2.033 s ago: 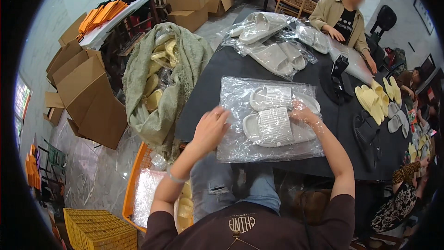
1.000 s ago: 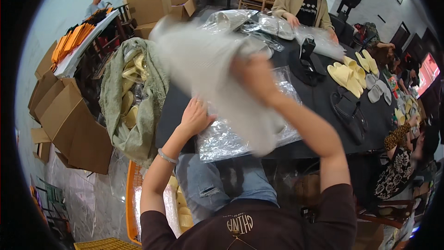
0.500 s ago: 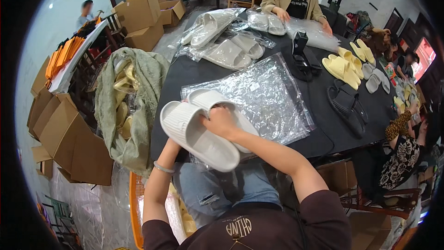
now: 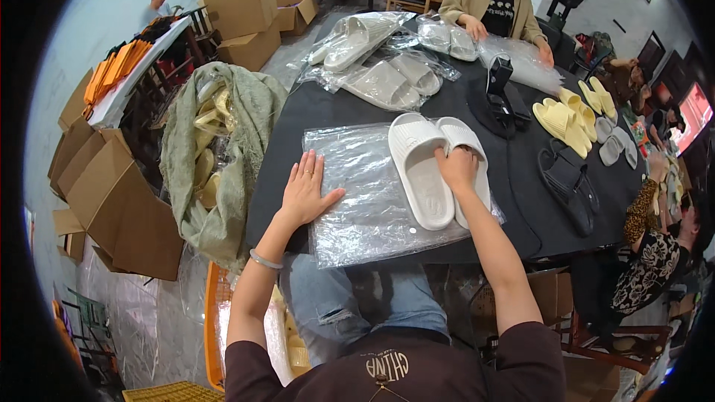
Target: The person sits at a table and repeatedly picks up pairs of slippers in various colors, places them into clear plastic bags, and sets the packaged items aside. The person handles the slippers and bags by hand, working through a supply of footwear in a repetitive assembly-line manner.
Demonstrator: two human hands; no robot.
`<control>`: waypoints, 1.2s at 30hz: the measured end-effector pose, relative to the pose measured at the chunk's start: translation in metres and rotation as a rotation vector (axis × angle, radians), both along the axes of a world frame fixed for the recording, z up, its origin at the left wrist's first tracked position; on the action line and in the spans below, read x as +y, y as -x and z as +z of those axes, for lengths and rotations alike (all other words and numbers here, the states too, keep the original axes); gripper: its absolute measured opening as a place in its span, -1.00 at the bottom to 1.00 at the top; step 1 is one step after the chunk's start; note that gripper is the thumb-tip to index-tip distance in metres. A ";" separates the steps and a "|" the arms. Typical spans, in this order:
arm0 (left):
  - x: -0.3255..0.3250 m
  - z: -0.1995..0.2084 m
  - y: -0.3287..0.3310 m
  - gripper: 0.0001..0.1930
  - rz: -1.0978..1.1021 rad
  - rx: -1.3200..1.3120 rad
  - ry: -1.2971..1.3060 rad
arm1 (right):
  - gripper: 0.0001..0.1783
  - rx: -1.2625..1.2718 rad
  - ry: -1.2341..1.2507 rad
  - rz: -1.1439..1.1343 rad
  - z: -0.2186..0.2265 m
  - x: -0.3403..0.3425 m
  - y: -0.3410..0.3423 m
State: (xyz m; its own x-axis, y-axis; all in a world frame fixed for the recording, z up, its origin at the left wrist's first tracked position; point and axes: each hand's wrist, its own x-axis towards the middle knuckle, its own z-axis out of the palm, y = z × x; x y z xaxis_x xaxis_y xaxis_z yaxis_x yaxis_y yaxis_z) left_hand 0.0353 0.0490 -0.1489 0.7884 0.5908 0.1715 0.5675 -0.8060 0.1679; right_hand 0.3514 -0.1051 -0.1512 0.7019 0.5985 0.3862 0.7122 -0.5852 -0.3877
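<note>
A pair of pale grey slide slippers (image 4: 423, 190) lies side by side over the right part of a clear plastic bag (image 4: 350, 219) on the black table. My right hand (image 4: 456, 169) grips the pair where they meet, its fingers tucked partly under the right slipper's strap and hidden there. Fingers stretched and spread, my left hand (image 4: 304, 190) rests flat at the bag's left edge and holds nothing. The bag is wrinkled and lies close to the table's near edge.
Bagged grey slippers (image 4: 380, 78) are piled at the table's far side, near a person handling clear bags (image 4: 514, 63). Yellow slippers (image 4: 562, 123), a black sandal (image 4: 567, 186) and a black device (image 4: 503, 93) with a cable lie right. A green sack (image 4: 182, 201) stands left.
The slippers have moved right and are down on the bag. My left hand has let go of them and is spread at the bag's left edge. The bag lies turned straighter.
</note>
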 end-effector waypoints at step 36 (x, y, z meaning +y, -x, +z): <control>-0.135 0.024 0.016 -0.31 -0.390 0.152 -0.055 | -0.52 -0.212 0.039 0.181 0.071 -0.153 0.047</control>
